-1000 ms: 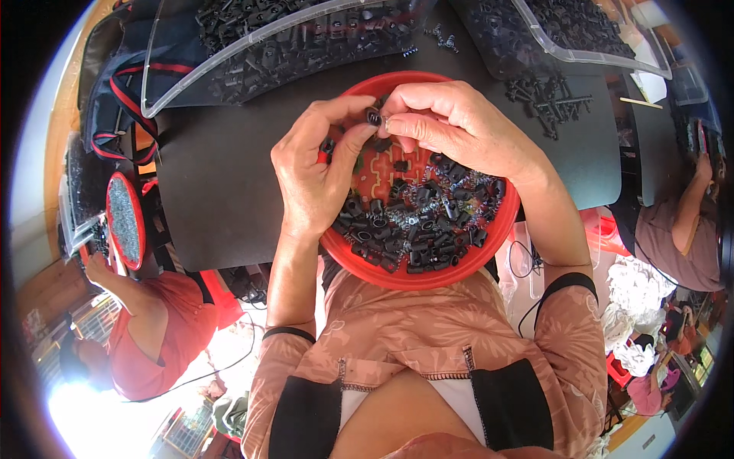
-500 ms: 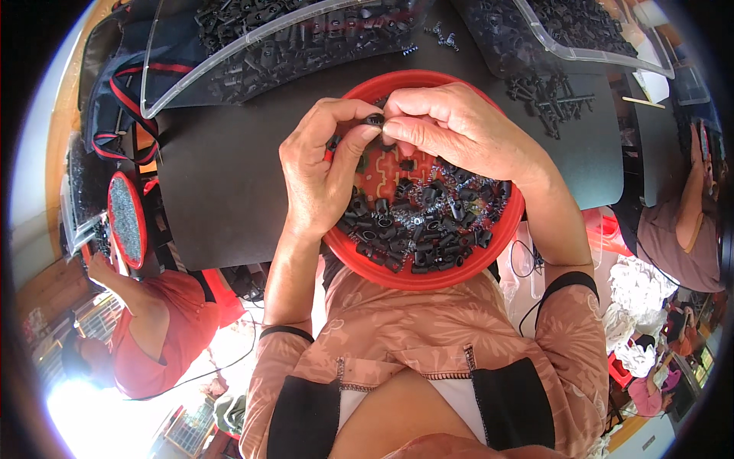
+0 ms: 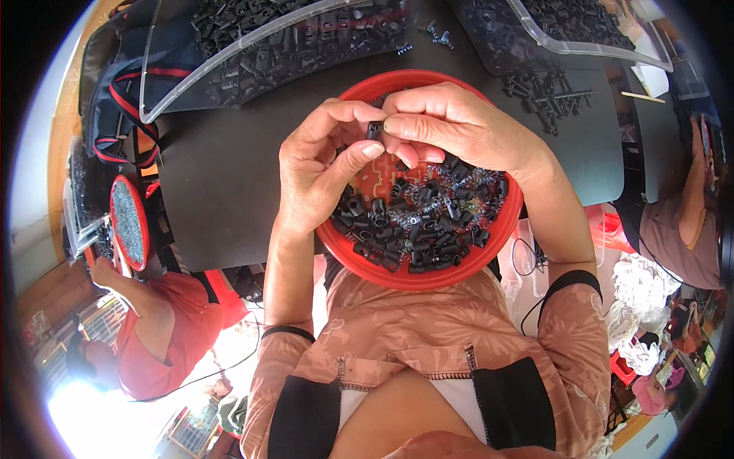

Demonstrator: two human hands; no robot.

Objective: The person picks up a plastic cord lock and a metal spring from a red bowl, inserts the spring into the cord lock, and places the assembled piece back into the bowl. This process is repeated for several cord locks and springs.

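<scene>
Above the far part of a round red basin (image 3: 501, 243), my left hand (image 3: 312, 168) pinches a small black plastic cylinder (image 3: 374, 130) between thumb and index finger. The cylinder stands roughly upright, its side toward me. My right hand (image 3: 462, 126) is closed against its right side, thumb pressed to the curled fingers; anything inside that pinch is hidden. Below my hands, the basin holds many loose black plastic cylinders (image 3: 424, 256) and small metal coil springs (image 3: 436, 205). Its patterned red bottom shows between them.
Two clear bins of black parts (image 3: 260, 73) (image 3: 550, 34) stand at the far side of the dark table (image 3: 222, 183). Black rod-like pieces (image 3: 550, 99) and a few springs (image 3: 437, 35) lie near them. At left, a person reaches to a red tray of small grey pieces (image 3: 128, 222).
The black cylinder has turned from showing its round end to showing its side. My left thumb has shifted lower, and more of my right fingertips show beneath the thumb.
</scene>
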